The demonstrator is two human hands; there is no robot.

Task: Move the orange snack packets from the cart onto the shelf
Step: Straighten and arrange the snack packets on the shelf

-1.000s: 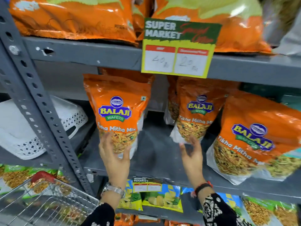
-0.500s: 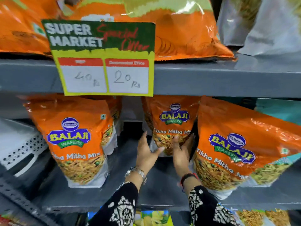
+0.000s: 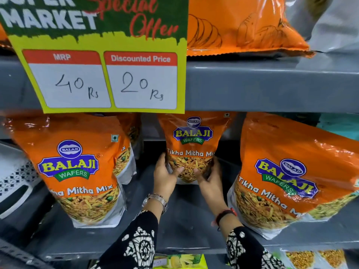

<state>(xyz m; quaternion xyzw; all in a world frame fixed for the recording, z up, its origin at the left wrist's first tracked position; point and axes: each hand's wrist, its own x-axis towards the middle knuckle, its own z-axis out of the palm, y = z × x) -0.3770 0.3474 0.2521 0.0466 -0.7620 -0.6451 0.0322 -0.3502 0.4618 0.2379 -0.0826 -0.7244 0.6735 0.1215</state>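
Note:
Three orange snack packets stand on the grey shelf point(image 3: 186, 226). The middle packet point(image 3: 193, 138) is upright at the back, and both hands clasp its lower part. My left hand point(image 3: 165, 177) presses its left side with the thumb across the front. My right hand point(image 3: 210, 183) cups its right side. A larger-looking left packet point(image 3: 77, 167) stands near the front edge with another packet half hidden behind it. The right packet point(image 3: 287, 177) leans to the left near the front. The cart is out of view.
A yellow and green price sign point(image 3: 101, 55) hangs from the shelf above, which carries more orange bags point(image 3: 239, 26). A white perforated basket point(image 3: 15, 179) sits at the far left. Green and yellow packets point(image 3: 182, 261) show on the shelf below.
The view has moved closer and to the right, and the cart has left the frame. Both hands went from open in front of the shelf to clasping the middle packet at the back.

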